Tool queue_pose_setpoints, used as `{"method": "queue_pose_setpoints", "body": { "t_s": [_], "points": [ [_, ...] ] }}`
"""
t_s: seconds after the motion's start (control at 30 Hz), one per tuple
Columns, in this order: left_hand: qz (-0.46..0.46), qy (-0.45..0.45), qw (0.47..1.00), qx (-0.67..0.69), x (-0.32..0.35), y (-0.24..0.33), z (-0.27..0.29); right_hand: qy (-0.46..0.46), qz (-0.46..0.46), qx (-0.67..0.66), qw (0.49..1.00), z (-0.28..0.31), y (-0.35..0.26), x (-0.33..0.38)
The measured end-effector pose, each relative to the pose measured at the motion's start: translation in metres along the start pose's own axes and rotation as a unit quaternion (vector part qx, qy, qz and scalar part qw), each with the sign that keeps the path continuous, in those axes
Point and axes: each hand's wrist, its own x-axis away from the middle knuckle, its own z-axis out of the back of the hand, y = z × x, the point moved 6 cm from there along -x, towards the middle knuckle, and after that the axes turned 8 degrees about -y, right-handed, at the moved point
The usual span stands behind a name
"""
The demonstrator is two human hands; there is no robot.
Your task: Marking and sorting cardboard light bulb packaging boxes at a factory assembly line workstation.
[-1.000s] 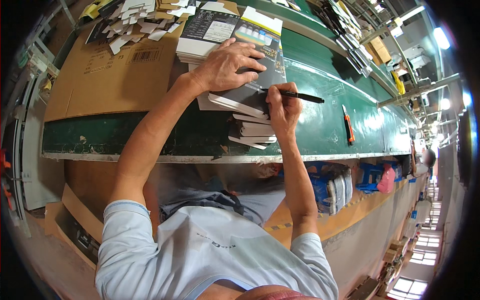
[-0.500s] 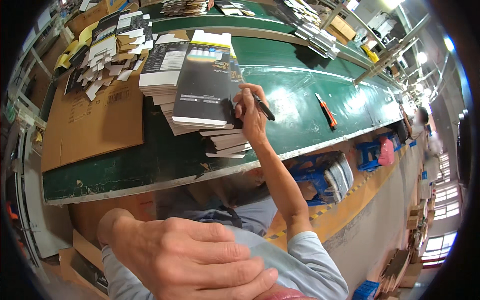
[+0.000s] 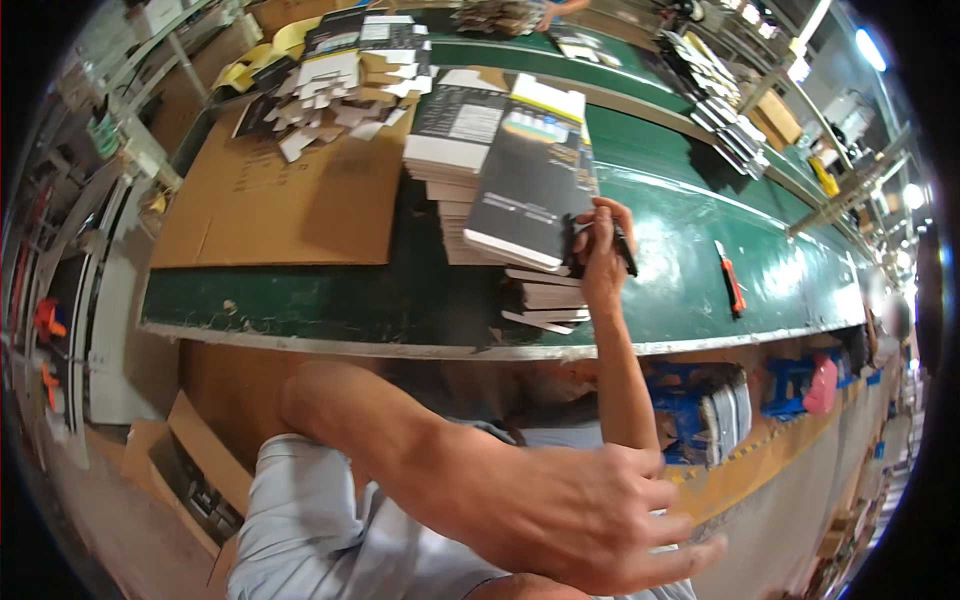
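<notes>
- Work item: a dark flat carton point(image 3: 530, 190) lies on top of a stack of similar flattened cartons point(image 3: 545, 295), on the green workbench point(image 3: 680, 270), at about 12 o'clock from the person's body. Its near edge overhangs the lower cartons and tilts slightly.
- Right hand point(image 3: 600, 255): at the carton's near right corner, 3 o'clock from the carton centre. The fingers are closed around a black pen point(image 3: 622, 250); the tip is at or very close to the carton edge, and contact cannot be confirmed.
- Left hand point(image 3: 575, 510): low in the frame at 6 o'clock, well apart from the stack. The fingers are loosely spread and hold nothing.
- Progress, as a judgement: marking of the top carton appears in hand. The cartons beneath it have not been reached, so most of the stack seems left to do.
- Surroundings: an orange-handled cutter point(image 3: 730, 280) lies on the bench at 3 o'clock from the stack. A brown cardboard sheet point(image 3: 290, 200) lies at 9 o'clock. Loose white-and-black packaging pieces point(image 3: 330, 90) lie at 11 o'clock.
</notes>
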Motion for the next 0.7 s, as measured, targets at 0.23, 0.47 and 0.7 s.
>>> {"method": "queue_pose_setpoints", "body": {
  "t_s": [0.23,0.47,0.7],
  "points": [
    [0.23,0.146,0.92,-0.282,0.057,-0.089,0.038,-0.01,0.001,-0.013,1.0,-0.012,0.007,-0.004],
    [0.493,0.431,0.738,-0.165,0.221,-0.169,0.043,-0.034,0.031,-0.008,0.999,-0.015,0.0,-0.002],
    [0.508,0.466,0.721,-0.065,0.247,-0.191,0.028,-0.026,0.072,0.016,0.997,-0.014,0.002,0.002]
  ]
}}
